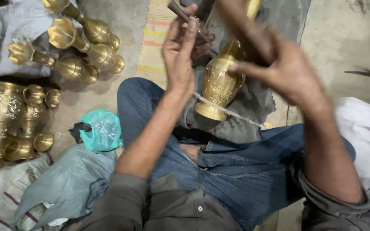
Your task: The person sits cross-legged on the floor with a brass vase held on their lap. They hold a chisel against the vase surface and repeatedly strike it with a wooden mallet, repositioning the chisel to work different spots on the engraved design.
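Hands: left hand (180, 51) raised pinching tool (180, 12), right hand (279, 64) above vase (220, 83).

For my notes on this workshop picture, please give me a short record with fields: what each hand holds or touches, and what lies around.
left hand: raised, fingers pinching a thin dark tool
right hand: raised over the brass vase, grip blurred
brass vase: engraved, lying on grey cloth in the lap; a rope crosses its base
left side: more brass vases on the floor, a teal plastic bag
clothing: blue jeans
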